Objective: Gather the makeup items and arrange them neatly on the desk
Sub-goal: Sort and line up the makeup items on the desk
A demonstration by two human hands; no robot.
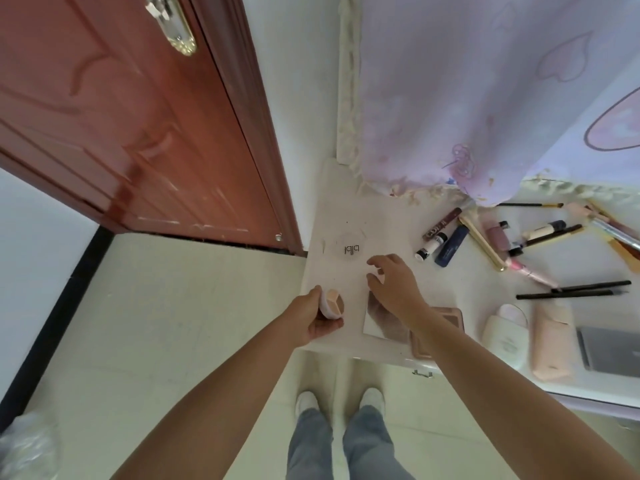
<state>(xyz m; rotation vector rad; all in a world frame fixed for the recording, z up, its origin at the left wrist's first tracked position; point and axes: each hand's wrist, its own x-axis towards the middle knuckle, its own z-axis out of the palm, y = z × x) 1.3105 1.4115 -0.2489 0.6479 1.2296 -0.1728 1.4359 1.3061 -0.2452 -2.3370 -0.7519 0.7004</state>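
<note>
Presently the cushion compact (pixel 331 304) sits clamped in the left hand (pixel 313 317) at the bench's (pixel 332 188) front-left corner, close to the edge. The right hand (pixel 393 282) hovers beside it, fingers loosely curled, empty. Risk: a slipped grip would likely send the compact to the floor (pixel 173 323). The open mirrored palette (pixel 384 320) lies under the right wrist and could be knocked. Free surface surrounds the round lid (pixel 351 248); pencils and tubes (pixel 446 242) crowd the right.
</note>
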